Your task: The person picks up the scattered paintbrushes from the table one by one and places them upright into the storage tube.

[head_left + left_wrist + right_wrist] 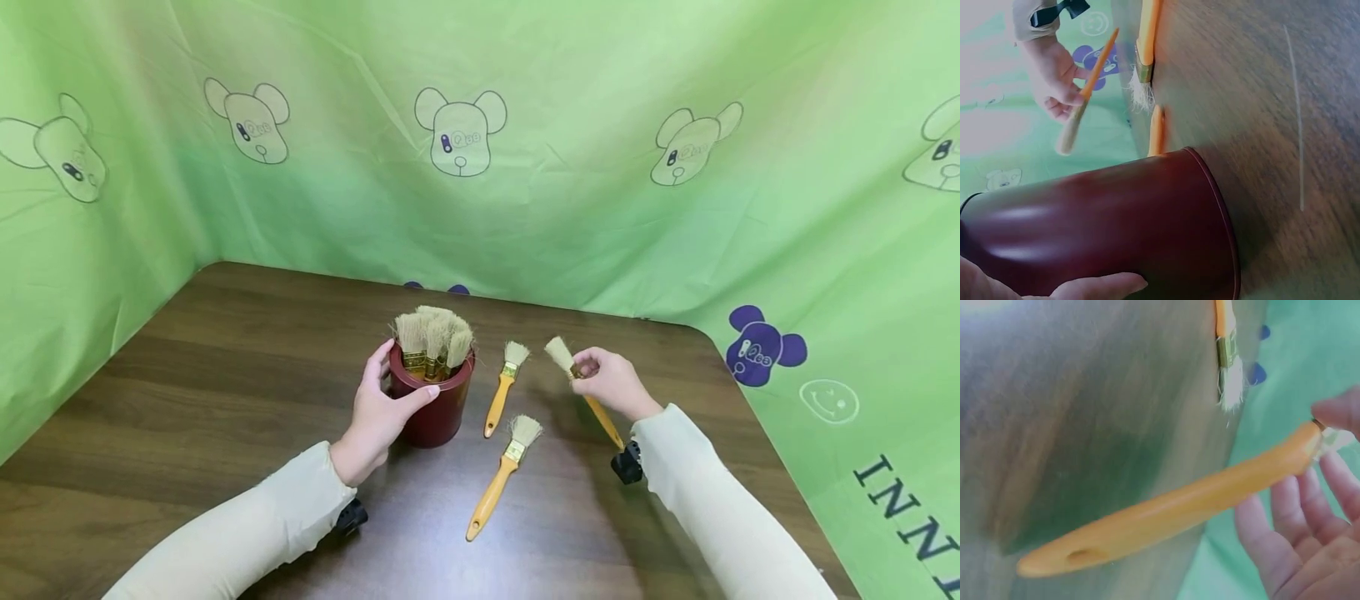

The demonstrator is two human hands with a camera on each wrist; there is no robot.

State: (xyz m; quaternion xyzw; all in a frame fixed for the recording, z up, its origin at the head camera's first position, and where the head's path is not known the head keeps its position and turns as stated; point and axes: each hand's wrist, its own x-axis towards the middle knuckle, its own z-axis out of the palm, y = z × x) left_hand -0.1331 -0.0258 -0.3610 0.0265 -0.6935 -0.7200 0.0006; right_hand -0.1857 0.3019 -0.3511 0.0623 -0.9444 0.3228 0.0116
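Observation:
A dark red cylindrical cup [438,417] stands on the table, with several bristle paintbrushes [433,337] in it, bristles up. My left hand [382,412] grips the cup's left side, thumb across the front near the rim; in the left wrist view the fingers lie along the cup wall [1110,219]. To the right, my right hand [611,383] pinches a paintbrush [603,421] near its metal band. Its bristles point up and left, its orange handle [1172,506] slants back toward the wrist. This brush is above the tabletop, apart from the cup.
Two more orange-handled paintbrushes lie between the hands: a farther paintbrush [501,400] just right of the cup and a nearer paintbrush [495,496]. The brown wooden table [247,358] ends at a green printed cloth [562,225] at the back and sides.

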